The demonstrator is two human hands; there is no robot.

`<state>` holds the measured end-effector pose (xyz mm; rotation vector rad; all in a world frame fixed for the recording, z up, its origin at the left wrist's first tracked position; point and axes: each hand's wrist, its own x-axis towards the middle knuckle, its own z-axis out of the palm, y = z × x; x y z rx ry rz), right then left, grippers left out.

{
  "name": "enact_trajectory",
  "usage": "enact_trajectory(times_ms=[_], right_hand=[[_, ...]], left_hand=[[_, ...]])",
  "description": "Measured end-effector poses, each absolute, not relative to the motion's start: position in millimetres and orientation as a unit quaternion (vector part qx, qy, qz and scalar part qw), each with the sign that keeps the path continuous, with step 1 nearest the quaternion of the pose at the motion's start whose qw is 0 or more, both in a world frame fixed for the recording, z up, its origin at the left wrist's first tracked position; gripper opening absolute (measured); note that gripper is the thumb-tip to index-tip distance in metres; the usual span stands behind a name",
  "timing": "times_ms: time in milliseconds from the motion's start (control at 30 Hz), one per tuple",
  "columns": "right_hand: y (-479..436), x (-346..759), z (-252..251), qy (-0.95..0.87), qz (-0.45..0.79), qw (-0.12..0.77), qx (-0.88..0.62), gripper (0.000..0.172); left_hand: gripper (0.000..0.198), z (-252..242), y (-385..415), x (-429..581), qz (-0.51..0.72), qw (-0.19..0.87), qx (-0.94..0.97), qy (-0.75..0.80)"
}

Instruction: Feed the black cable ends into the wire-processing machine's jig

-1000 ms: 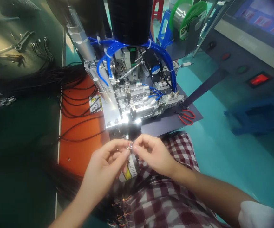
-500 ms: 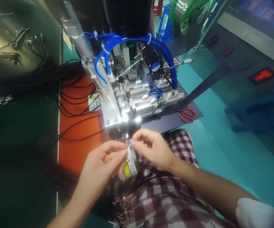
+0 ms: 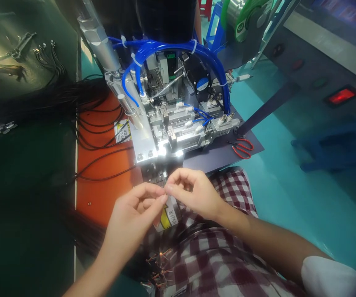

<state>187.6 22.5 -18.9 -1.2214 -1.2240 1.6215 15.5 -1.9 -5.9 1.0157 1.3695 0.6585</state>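
Note:
My left hand point(image 3: 134, 216) and my right hand point(image 3: 193, 192) meet fingertip to fingertip just in front of a metal machine point(image 3: 172, 123) with blue air hoses point(image 3: 209, 66). Both pinch a very small part between thumb and forefinger; it is too small to name. Below them a yellow and white warning label point(image 3: 168, 218) shows on the machine's front. Cables with bare copper ends point(image 3: 159, 264) lie over my checked lap.
Black cables point(image 3: 97, 123) spread over the orange mat point(image 3: 104, 194) on the left. Red-handled scissors point(image 3: 242, 148) lie on the dark plate to the right. A solder spool point(image 3: 242, 16) stands behind. A control panel with a red lit switch point(image 3: 340, 95) is far right.
Both hands have shifted slightly up towards the machine's front edge while staying pinched together. The camera has tilted a little.

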Motion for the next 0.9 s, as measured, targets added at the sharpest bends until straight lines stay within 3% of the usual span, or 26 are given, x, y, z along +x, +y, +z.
enact_trajectory(times_ms=[233,567,733,900], right_hand=[[25,188,-13,-0.348,0.725,0.367,-0.468,0.028],[22,191,-16,-0.355,0.736,0.364,-0.448,0.014],[29,195,-18,-0.238,0.836,0.308,-0.387,0.015],[29,197,-17,-0.285,0.805,0.333,-0.4,0.023]], left_hand=[[0.034,-7,-3,18,0.314,0.601,0.435,0.593],[0.038,-10,-4,15,0.322,0.623,0.431,0.568],[0.035,-8,-3,13,0.331,0.63,0.437,0.55],[0.035,-2,-2,14,0.332,0.612,0.451,0.559]])
